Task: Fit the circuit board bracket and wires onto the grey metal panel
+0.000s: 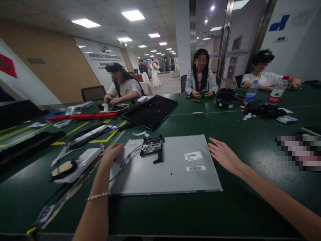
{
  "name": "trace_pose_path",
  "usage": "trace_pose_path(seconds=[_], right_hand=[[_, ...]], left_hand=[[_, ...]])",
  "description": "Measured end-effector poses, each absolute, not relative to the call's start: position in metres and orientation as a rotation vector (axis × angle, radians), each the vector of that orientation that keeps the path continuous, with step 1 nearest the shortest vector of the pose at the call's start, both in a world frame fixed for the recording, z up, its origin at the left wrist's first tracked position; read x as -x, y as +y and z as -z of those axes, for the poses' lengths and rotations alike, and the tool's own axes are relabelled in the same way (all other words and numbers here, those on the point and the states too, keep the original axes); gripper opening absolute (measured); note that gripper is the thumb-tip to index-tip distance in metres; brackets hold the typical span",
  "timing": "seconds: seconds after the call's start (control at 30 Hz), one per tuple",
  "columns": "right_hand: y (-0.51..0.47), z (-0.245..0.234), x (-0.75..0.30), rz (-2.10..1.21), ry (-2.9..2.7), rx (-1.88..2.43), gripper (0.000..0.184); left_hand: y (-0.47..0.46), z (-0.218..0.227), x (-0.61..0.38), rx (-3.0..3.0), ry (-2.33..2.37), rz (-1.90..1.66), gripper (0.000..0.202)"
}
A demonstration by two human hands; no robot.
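A grey flat display panel (155,177) lies back-up on the table in front of me. Near its top edge sits a green circuit board (151,147) in a black bracket (158,157), with grey cables (129,159) running off to the left. My left hand (113,154) is at the panel's upper left edge, fingers bent around it, the fingertips partly hidden. Along the right edge, my right hand (223,154) has its fingers stretched out, the tips at or very near the panel. Two white labels (193,156) show on the panel's right half.
Beyond the panel lies a black monitor housing (151,112). To the left are a white-and-black device (75,165), a long black part (27,147) and red strips (82,116). Bottles (251,92) stand at the back right. Three people sit across the green table (175,214).
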State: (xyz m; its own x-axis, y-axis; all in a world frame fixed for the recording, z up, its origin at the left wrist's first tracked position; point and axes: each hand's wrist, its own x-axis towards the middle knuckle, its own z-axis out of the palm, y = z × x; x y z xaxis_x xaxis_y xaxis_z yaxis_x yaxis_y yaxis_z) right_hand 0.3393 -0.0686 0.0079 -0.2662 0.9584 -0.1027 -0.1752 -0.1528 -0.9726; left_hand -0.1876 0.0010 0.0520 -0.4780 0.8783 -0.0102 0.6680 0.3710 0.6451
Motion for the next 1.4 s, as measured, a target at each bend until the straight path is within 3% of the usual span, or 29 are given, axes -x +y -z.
trace_pose_path(seconds=[0.57, 1.0, 1.27, 1.4], right_hand=[[-0.063, 0.003, -0.409, -1.539, -0.795, 1.073, 0.062], [-0.068, -0.011, -0.407, -1.568, -0.763, 1.091, 0.072], [-0.064, -0.014, -0.422, -1.487, -0.757, 1.184, 0.06], [-0.062, -0.012, -0.432, -1.402, -0.821, 1.255, 0.063]], left_hand=[[0.008, -0.052, 0.148, -1.152, 1.97, -0.874, 0.037], [0.004, -0.057, 0.135, -1.173, 1.881, -0.919, 0.039], [-0.004, -0.061, 0.109, -1.142, 1.763, -1.03, 0.05], [-0.007, -0.062, 0.093, -1.147, 1.682, -1.019, 0.051]])
